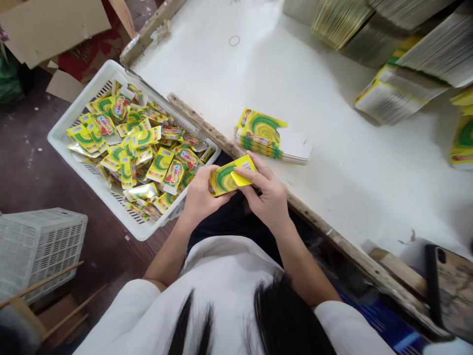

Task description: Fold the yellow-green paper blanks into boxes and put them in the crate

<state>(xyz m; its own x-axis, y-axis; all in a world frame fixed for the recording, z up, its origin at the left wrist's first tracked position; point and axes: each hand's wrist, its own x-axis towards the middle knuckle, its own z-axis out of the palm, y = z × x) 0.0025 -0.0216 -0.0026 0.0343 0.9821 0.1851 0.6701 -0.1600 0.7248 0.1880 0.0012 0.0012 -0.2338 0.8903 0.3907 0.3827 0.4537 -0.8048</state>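
A small yellow and green carton [226, 178] is held between both hands just below the table's front edge. My left hand [199, 197] grips its left end with the fingers curled under it. My right hand [266, 193] holds its right end, thumb pressing a yellow flap. A short stack of flat carton blanks [264, 133] lies on the white table [332, 148] just beyond my right hand. To the left, a white plastic basket [74, 118] holds several folded cartons of the same print.
Tall stacks of flat printed blanks [399, 88] line the table's far right. A phone [451, 291] lies at the near right edge. A rubber band [234, 40] rests far back. An upturned white crate [37, 246] and cardboard sheets [55, 24] occupy the floor at left.
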